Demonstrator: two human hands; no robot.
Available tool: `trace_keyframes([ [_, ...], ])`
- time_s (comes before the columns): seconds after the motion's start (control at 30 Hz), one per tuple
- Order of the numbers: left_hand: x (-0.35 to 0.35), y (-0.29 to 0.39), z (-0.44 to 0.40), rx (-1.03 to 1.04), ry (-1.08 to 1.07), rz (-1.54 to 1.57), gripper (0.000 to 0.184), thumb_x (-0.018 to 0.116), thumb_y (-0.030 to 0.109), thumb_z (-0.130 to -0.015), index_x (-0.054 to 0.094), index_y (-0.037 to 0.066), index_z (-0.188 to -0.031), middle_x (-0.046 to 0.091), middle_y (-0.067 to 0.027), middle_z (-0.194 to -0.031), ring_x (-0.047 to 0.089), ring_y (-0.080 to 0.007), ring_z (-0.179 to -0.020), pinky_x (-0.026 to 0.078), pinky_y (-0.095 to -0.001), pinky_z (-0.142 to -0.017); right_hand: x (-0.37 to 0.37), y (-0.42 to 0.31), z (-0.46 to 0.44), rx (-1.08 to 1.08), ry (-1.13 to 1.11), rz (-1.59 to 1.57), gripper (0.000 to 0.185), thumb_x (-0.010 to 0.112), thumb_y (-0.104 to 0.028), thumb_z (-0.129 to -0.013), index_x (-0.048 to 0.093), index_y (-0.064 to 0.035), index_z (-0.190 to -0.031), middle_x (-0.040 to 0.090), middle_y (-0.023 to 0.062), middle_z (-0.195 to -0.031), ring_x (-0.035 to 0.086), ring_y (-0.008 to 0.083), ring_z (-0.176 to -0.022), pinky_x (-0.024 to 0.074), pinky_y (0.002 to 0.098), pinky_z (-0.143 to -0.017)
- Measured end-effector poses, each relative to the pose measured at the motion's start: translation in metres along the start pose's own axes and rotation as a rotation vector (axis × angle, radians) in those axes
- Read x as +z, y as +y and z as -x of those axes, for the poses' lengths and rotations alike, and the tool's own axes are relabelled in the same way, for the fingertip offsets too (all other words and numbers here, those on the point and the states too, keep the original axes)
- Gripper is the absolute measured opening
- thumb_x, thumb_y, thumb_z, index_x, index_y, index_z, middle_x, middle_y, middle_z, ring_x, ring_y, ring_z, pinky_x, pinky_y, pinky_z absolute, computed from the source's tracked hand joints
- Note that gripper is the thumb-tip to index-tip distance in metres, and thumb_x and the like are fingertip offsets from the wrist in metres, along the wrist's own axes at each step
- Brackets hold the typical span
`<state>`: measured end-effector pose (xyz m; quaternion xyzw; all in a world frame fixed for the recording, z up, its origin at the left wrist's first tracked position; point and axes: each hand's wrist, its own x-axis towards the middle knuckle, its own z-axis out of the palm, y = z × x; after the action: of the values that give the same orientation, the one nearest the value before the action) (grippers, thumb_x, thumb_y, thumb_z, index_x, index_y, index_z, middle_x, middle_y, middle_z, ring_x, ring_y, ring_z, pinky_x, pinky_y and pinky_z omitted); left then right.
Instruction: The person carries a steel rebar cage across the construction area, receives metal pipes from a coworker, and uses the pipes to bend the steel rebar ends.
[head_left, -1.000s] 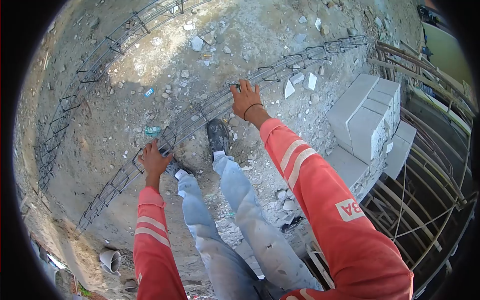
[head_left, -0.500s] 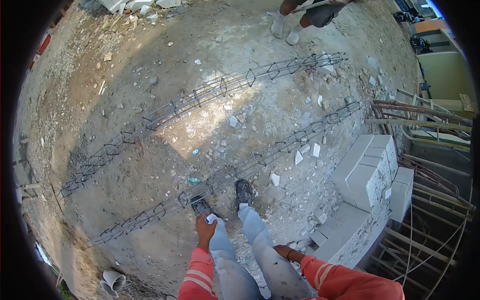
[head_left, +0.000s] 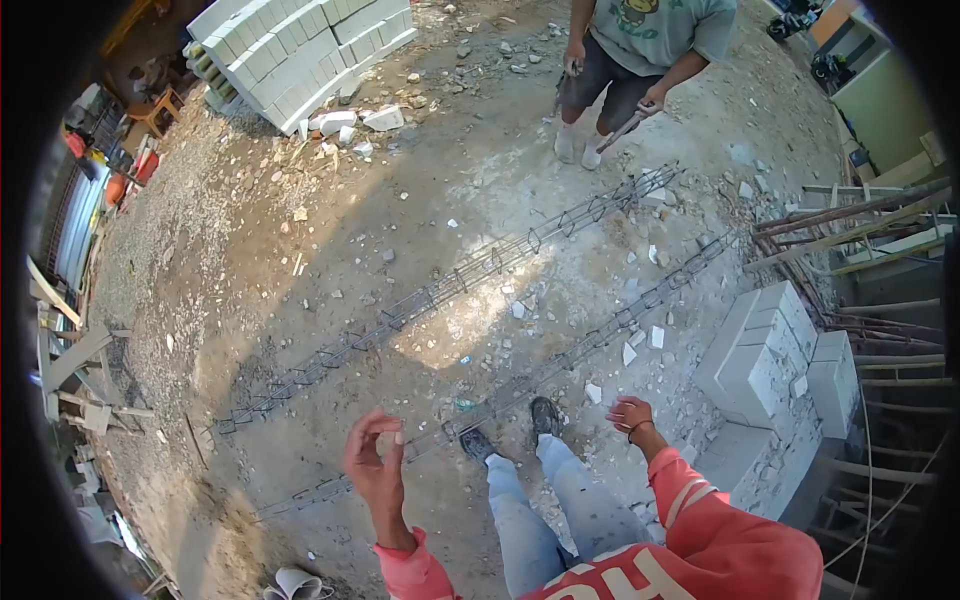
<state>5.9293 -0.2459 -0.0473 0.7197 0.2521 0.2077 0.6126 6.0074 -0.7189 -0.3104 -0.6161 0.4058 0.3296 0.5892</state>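
My left hand (head_left: pixel 377 462) is raised over the ground at the lower middle, fingers curved and thumb apart, with nothing held. Out to the right, my right hand (head_left: pixel 630 412) is also open and holds nothing, a dark band at its wrist. Nearest to both is a long rebar cage (head_left: pixel 570 357), lying on the ground across the front of my boots. A second rebar cage (head_left: pixel 450 285) lies farther off, at a slight angle to the first. Neither hand touches a cage.
Pale blocks (head_left: pixel 752 365) are stacked at the right beside wooden poles (head_left: pixel 850 230). A person (head_left: pixel 640 60) stands at the far side, a tool in one hand. A block stack (head_left: pixel 300 60) rises at the upper left, with rubble (head_left: pixel 380 120) at its foot.
Both hands have lifted from near my legs and spread outward. My view has tilted up, showing more of the other person and the far block stack. The cages lie on the ground as before.
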Motion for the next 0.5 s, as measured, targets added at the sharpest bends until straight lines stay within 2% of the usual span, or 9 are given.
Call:
trace_keyframes([
  [0.03,-0.003,0.066,-0.018,0.257,0.013,0.007,0.040,0.067,-0.002,-0.081,0.058,-0.005,-0.120,0.066,-0.0120,-0.098,0.062,-0.0212,-0.096,0.046,-0.0382,-0.092,0.006,-0.034,-0.004,0.010,-0.001,-0.096,0.028,0.060,-0.018,-0.093,0.057,-0.0204,-0.120,0.070,0.0090,-0.106,0.071,0.0284,-0.095,0.0536,0.0393,-0.074],
  [0.07,0.001,0.136,-0.026,0.457,0.038,0.037,0.043,0.069,0.011,-0.084,0.057,-0.003,-0.123,0.061,-0.0121,-0.094,0.058,-0.0252,-0.096,0.045,-0.0414,-0.092,0.016,-0.073,0.000,-0.011,0.021,-0.140,0.028,0.059,-0.023,-0.094,0.056,-0.0191,-0.122,0.068,0.0090,-0.111,0.070,0.0288,-0.099,0.0539,0.0412,-0.077],
  [0.1,-0.002,0.195,-0.032,0.754,-0.069,0.018,0.054,0.066,0.029,-0.092,0.051,-0.002,-0.132,0.058,-0.0108,-0.106,0.055,-0.0271,-0.104,0.041,-0.0451,-0.097,0.020,-0.109,-0.001,-0.012,-0.008,-0.206,0.029,0.058,-0.027,-0.094,0.055,-0.0163,-0.121,0.066,0.0096,-0.115,0.068,0.0285,-0.103,0.0539,0.0416,-0.080],
  [0.13,-0.007,0.238,-0.035,0.959,-0.074,-0.017,0.060,0.062,0.039,-0.094,0.047,-0.001,-0.137,0.056,-0.0082,-0.105,0.051,-0.0295,-0.107,0.037,-0.0502,-0.099,0.023,-0.142,0.004,-0.040,-0.052,-0.303,0.032,0.059,-0.027,-0.093,0.054,-0.0138,-0.122,0.064,0.0104,-0.117,0.067,0.0280,-0.106,0.0536,0.0411,-0.081],
  [0.23,-0.005,0.338,-0.025,1.123,-0.076,0.150,0.055,0.051,0.044,-0.099,0.049,0.004,-0.137,0.059,-0.0101,-0.132,0.049,-0.0322,-0.123,0.029,-0.0565,-0.112,0.035,-0.233,0.045,-0.146,-0.046,-0.466,0.032,0.061,-0.023,-0.093,0.048,-0.0091,-0.119,0.065,0.0114,-0.116,0.069,0.0276,-0.101,0.0551,0.0429,-0.082],
  [0.3,0.005,0.369,-0.022,1.267,-0.091,0.211,0.050,0.050,0.040,-0.099,0.051,0.003,-0.134,0.060,-0.0110,-0.128,0.051,-0.0315,-0.120,0.032,-0.0550,-0.110,0.034,-0.279,0.059,-0.218,-0.127,-0.584,0.035,0.060,-0.021,-0.093,0.045,-0.0085,-0.122,0.064,0.0141,-0.119,0.069,0.0292,-0.103,0.0559,0.0427,-0.083],
  [0.5,0.062,0.413,-0.026,1.476,-0.217,0.307,0.038,0.050,0.028,-0.101,0.058,0.000,-0.125,0.065,-0.0139,-0.116,0.057,-0.0292,-0.113,0.039,-0.0505,-0.105,0.024,-0.319,0.121,-0.291,-0.260,-0.748,0.033,0.062,-0.017,-0.092,0.047,-0.0085,-0.120,0.064,0.0156,-0.122,0.067,0.0300,-0.106,0.0558,0.0439,-0.086],
])
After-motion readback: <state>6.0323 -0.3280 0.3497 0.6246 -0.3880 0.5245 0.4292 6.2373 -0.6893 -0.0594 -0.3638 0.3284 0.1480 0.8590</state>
